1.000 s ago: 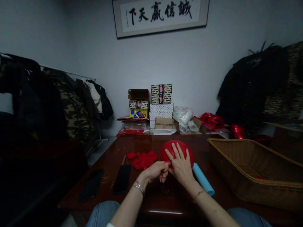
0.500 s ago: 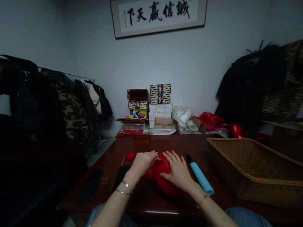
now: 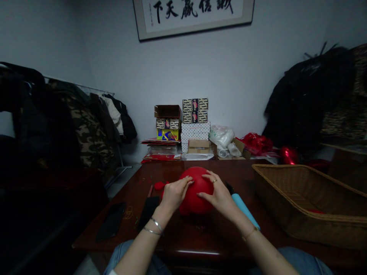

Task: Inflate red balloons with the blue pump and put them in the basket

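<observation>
1. At the middle of the worktop point(image 3: 236, 171), a round red balloon point(image 3: 200, 185) sits between the person's two hands, with a red lump at its lower left edge that I cannot tell as its neck or a separate piece
2. The left hand point(image 3: 172, 195) has its fingers bunched against the balloon's upper left; from here I cannot tell whether that grip has caught anything between the tips
3. The right hand point(image 3: 222, 196) is spread and curved along the balloon's right side, thumb and fingers well apart, so that grip is open and cups rather than clenches
4. To do this well, I'd let the right hand steady with soft pads and light, even pressure, since skin that looks so taut could slip away or burst if squeezed
5. The bunched left fingers would do best working with their pads, nails turned aside, and the ring point(image 3: 215, 181) on the right hand is better held off the rubber
6. A light blue cylinder point(image 3: 246, 211) lies just beside the right forearm, so a wide elbow swing might knock it
7. Leftward, a small red piece point(image 3: 159, 186) and a dark phone point(image 3: 148, 211) lie near the left wrist; small, tucked-in movements should leave both undisturbed
</observation>
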